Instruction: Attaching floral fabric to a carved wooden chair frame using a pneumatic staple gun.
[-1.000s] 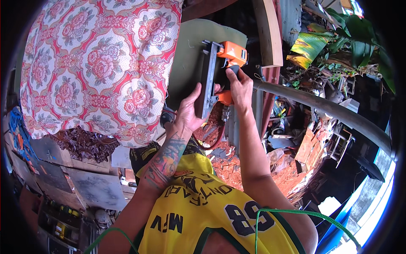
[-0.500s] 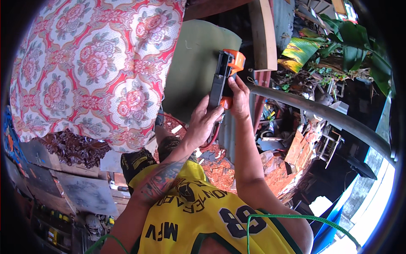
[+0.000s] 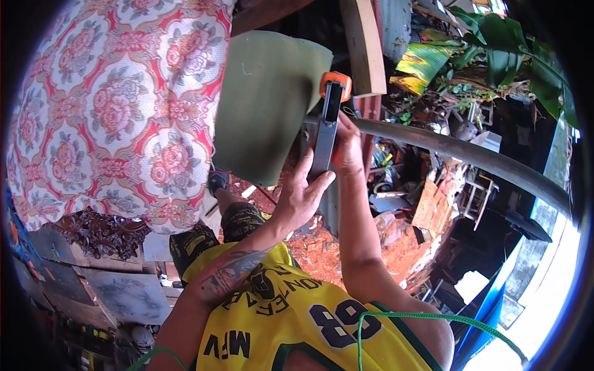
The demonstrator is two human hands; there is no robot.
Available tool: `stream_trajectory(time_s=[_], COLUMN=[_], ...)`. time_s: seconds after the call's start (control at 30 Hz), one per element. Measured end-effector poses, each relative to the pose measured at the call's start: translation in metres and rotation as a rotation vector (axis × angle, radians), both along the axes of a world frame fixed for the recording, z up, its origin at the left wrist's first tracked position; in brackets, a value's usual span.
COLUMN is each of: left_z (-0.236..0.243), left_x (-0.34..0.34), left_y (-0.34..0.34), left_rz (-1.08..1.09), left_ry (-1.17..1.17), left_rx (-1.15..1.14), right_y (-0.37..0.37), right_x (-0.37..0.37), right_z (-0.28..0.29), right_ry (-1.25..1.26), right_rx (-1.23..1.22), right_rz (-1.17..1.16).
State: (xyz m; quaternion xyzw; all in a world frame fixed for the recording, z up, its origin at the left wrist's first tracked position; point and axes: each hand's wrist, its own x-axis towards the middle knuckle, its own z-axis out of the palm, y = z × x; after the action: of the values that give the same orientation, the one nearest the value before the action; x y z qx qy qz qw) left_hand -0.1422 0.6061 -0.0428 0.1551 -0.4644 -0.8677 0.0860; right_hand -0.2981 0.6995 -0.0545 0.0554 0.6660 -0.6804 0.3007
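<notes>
An orange and black staple gun point(image 3: 323, 137) is held up in front of me, its long grey magazine facing me. The orange end points away, with a dark slot showing just below it. My left hand point(image 3: 303, 196) is closed around the lower end of the magazine, its thumb lying across the near end. My right hand point(image 3: 348, 150) grips the tool from the right side, its fingers partly hidden behind it. Beyond the tool, to the left, hangs or lies a plain green sheet point(image 3: 263, 105).
A floral cloth point(image 3: 117, 111) covers a large piece at the left, with dark carved wood point(image 3: 102, 232) below its edge. A grey pipe point(image 3: 458, 148) crosses on the right beside a wooden post point(image 3: 364, 49). Scraps and boards point(image 3: 433, 207) litter the reddish ground.
The staple gun has turned in my hands, so its magazine now faces me and less of the orange body shows. My left thumb has moved across the magazine's near end. The view has shifted slightly.
</notes>
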Motion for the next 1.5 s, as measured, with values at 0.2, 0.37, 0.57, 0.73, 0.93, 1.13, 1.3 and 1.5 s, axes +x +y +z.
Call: stream_trajectory(time_s=[0.2, 0.37, 0.57, 0.73, 0.93, 1.13, 1.3, 1.5], left_z=[-0.028, -0.036, -0.021, -0.016, -0.011, -0.002, -0.003, -0.012], left_x=[-0.016, -0.011, 0.043, 0.119, 0.184, 0.25, 0.322, 0.403], left_y=[-0.057, -0.088, -0.077, -0.066, -0.083, -0.107, -0.129, -0.143], left_rz=[0.197, 0.282, 0.346, 0.058, -0.089, -0.105, -0.028, 0.112], left_ry=[-0.204, -0.54, -0.491, -0.557, -0.553, -0.538, -0.64, -0.648], left_rx=[-0.09, -0.492, -1.011, -0.565, -0.183, -0.236, -0.134, -0.189], right_y=[-0.064, -0.124, -0.131, -0.098, -0.037, -0.037, -0.044, -0.049], right_x=[-0.008, -0.002, 0.006, 0.011, 0.083, 0.123, 0.132, 0.124], right_z=[0.008, -0.007, 0.0, -0.003, -0.003, -0.024, -0.049, -0.077], right_ry=[0.4, 0.588, 0.832, 0.733, 0.587, 0.532, 0.271, 0.422], right_rx=[0.324, 0.828, 1.185, 0.841, 0.678, 0.719, 0.412, 0.367], right_rz=[-0.027, 0.145, 0.237, 0.118, -0.106, 0.017, -0.06, -0.065])
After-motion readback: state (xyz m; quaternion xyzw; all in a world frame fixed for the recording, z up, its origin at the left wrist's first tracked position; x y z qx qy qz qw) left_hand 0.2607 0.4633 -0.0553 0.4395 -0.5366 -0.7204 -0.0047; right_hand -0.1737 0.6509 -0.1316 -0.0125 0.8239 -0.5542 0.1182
